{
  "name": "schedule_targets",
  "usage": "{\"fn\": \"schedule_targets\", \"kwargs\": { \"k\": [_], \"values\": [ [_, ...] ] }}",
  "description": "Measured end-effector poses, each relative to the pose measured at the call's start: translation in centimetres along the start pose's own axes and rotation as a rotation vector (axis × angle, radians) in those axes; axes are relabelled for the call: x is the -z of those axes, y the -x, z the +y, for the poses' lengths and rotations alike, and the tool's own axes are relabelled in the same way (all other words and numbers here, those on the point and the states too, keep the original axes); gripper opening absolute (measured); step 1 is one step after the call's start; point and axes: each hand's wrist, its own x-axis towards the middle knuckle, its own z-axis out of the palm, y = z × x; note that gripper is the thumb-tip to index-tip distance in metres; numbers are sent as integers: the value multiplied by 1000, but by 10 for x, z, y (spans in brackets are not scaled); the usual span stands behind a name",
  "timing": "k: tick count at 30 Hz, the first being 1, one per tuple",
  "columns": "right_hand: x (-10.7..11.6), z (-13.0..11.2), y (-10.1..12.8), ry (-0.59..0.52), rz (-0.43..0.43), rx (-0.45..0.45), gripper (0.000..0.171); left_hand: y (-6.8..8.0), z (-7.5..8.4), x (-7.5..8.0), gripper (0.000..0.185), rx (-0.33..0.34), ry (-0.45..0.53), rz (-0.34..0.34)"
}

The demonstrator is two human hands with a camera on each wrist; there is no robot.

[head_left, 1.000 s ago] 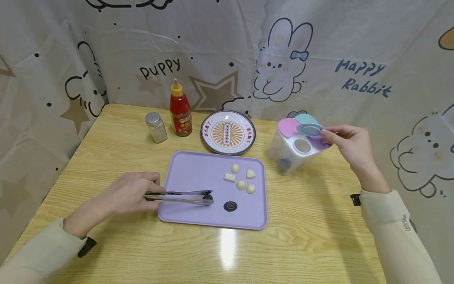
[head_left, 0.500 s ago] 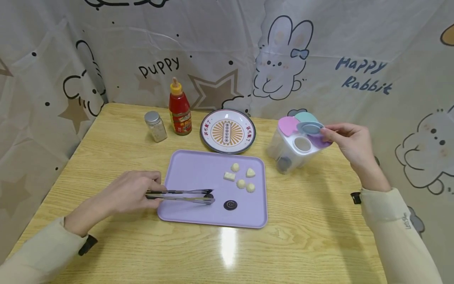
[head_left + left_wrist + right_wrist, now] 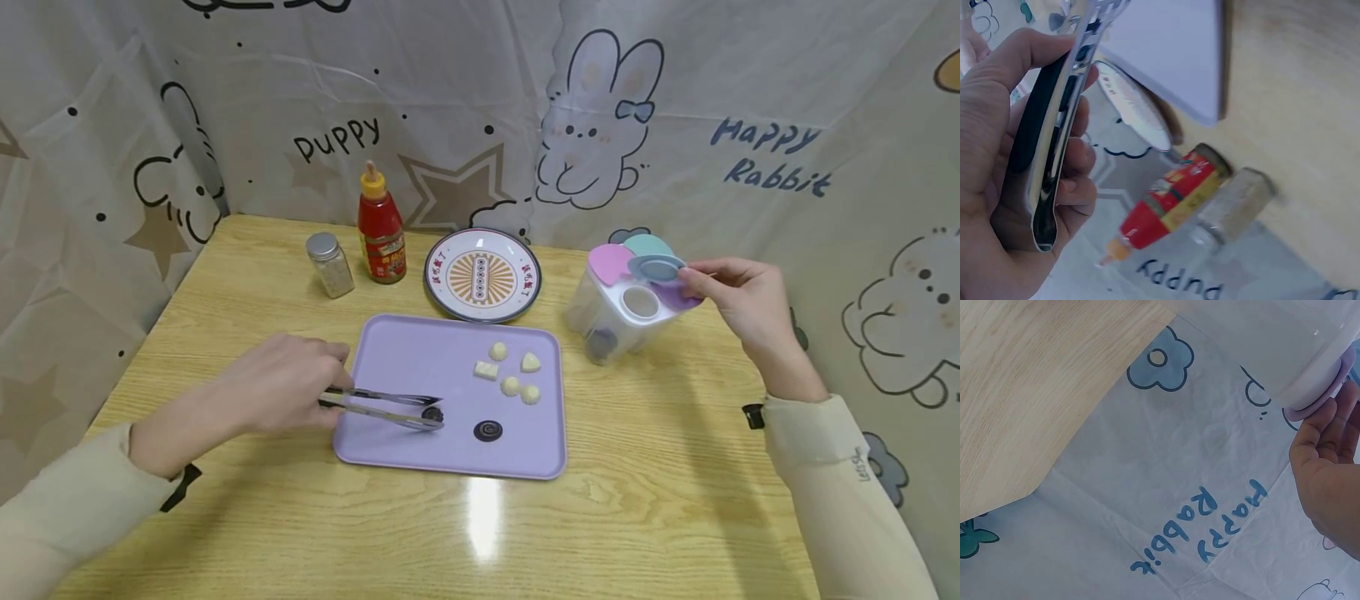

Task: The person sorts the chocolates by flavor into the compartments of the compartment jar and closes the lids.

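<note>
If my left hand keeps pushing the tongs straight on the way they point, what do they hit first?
Probably the dark spiral piece on the purple tray; the left hand aims the tongs rightward, just short of it, though depth is unclear.

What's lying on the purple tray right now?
On the purple tray: five pale pieces, a dark swirled disc, and a small dark piece pinched by the tongs in the left hand. Anything beneath the tong tips is hidden.

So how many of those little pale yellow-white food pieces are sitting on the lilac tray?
5, clustered on the right half of the lilac plastic tray: small pale pieces at and. None seem hidden.
</note>
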Motion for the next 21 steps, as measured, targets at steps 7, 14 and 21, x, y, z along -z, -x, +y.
{"fn": "schedule_targets", "kwargs": {
  "k": [7, 14, 21],
  "values": [
    [0, 2, -1, -19, 5, 3, 9, -12, 9, 16, 16, -57, -77, -28],
    [-2, 2, -1, -23, 5, 4, 8, -14, 9, 16, 18, -94, -102, -18],
    [-1, 2, 0, -24, 5, -6, 7, -12, 6, 12, 15, -111, -62, 17]
  ]
}}
